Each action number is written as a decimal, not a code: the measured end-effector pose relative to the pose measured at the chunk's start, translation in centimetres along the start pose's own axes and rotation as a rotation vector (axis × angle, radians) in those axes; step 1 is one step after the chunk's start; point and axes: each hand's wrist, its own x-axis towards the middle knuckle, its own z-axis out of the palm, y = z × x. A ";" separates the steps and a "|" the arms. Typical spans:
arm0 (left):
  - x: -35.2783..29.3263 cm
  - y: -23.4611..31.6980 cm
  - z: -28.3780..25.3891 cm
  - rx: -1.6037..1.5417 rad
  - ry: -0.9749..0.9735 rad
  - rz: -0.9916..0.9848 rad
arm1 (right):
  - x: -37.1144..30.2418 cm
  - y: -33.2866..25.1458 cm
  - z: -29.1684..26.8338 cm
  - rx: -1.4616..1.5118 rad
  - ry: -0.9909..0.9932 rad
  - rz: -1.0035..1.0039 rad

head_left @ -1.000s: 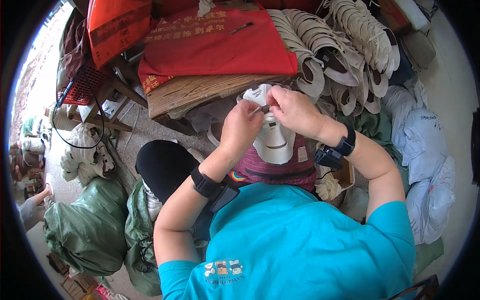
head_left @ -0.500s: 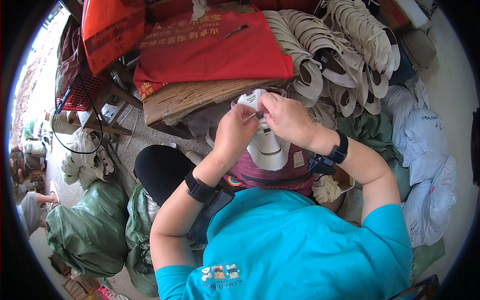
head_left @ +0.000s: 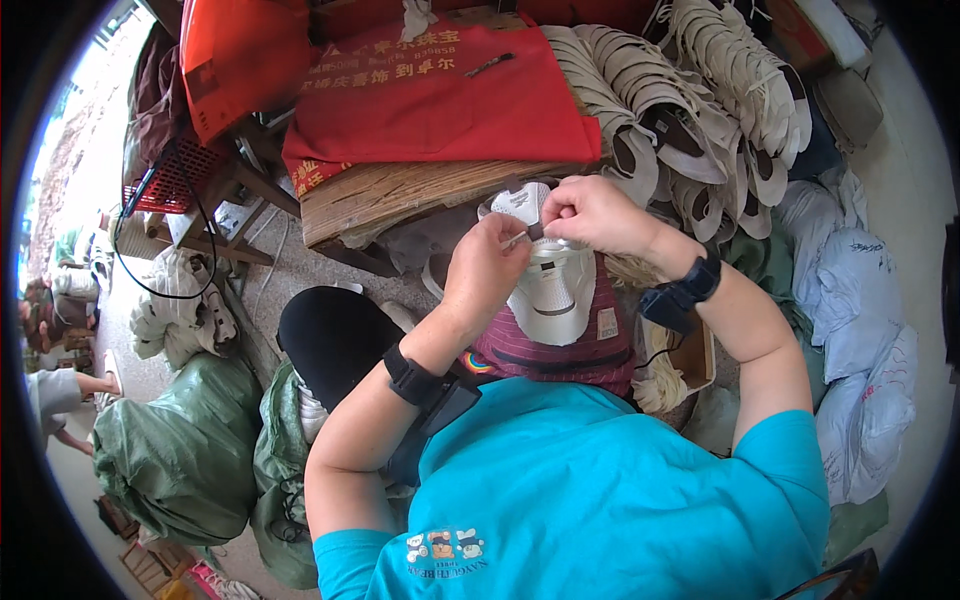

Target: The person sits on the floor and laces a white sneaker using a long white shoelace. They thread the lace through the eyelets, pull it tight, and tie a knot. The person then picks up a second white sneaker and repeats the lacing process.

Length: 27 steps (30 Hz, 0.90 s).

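Note:
A white shoe upper with small dark brown parts lies over my lap, on a maroon striped cloth. My left hand is closed in a pinch at the upper's left side, and the pale end of a shoelace shows between its fingertips. On the other side my right hand pinches at the upper's opening, beside a small brown piece. What exactly the right fingertips hold is hidden. Beyond both hands, the perforated white tongue points toward the table.
Ahead stands a wooden table covered by a red cloth, with a thin dark tool on it. Stacked shoe uppers lie at the far right. Bundled laces sit near my right forearm. Green sacks and white bags flank me.
My fingertips have come slightly apart, the right hand moving away from the left. The whole view has shifted a little, so the surroundings sit farther right.

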 end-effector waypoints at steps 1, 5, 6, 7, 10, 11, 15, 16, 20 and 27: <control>0.1 0.0 -0.2 0.012 -0.029 -0.024 | 0.2 0.0 0.5 -0.053 0.009 -0.019; 0.4 -0.1 -0.8 0.025 -0.096 -0.066 | 0.2 -0.6 0.9 -0.066 0.024 0.022; 0.5 0.2 -1.1 0.023 -0.101 -0.064 | 0.1 -0.6 1.0 -0.038 0.026 0.029; 0.4 0.6 -1.2 0.036 -0.097 -0.076 | -0.2 -0.8 0.8 -0.093 0.056 -0.001; 0.0 1.5 -1.1 0.047 -0.075 -0.091 | -1.2 -1.4 0.7 -0.251 0.146 -0.076; -0.1 1.2 -1.0 0.032 -0.059 -0.082 | -1.3 -1.4 1.1 -0.299 0.175 -0.091; -0.4 0.3 -0.4 0.065 -0.020 -0.057 | -1.6 -1.3 3.2 -0.409 0.288 -0.106; -0.4 0.2 -0.4 0.084 -0.019 -0.055 | -1.5 -1.4 3.4 -0.387 0.280 -0.087; -0.3 1.0 -1.1 0.126 -0.066 -0.060 | -1.5 -1.8 3.1 -0.250 0.210 -0.018; -0.6 0.6 -0.5 -0.034 0.005 -0.065 | -1.8 -1.8 2.4 -0.295 0.300 -0.027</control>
